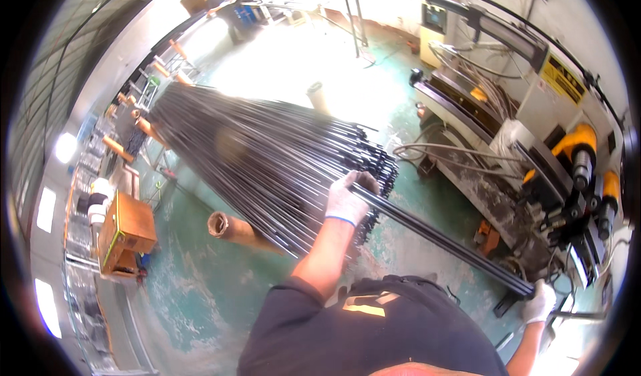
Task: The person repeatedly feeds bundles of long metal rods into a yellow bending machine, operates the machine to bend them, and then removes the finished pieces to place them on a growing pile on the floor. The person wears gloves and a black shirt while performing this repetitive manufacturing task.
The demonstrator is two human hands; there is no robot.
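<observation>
A few long black metal rods [441,237] run across the front of my body, from the big stack toward the lower right. Wrapped round their left end is my left hand [347,197], in a white glove, over the near right end of the stack. My right hand [539,302], also gloved in white, grips them at the far lower right, with its fingers partly hidden. The large stack of thin dark rods [267,142] spreads away to the upper left, its uneven ends facing the right.
A thick cardboard tube [234,229] sticks out from under the stack. To the right stands a machine [467,182] with cables and yellow-and-black cylinders [579,150]. A wooden cabinet [127,228] is at the left. The green floor [193,296] is worn.
</observation>
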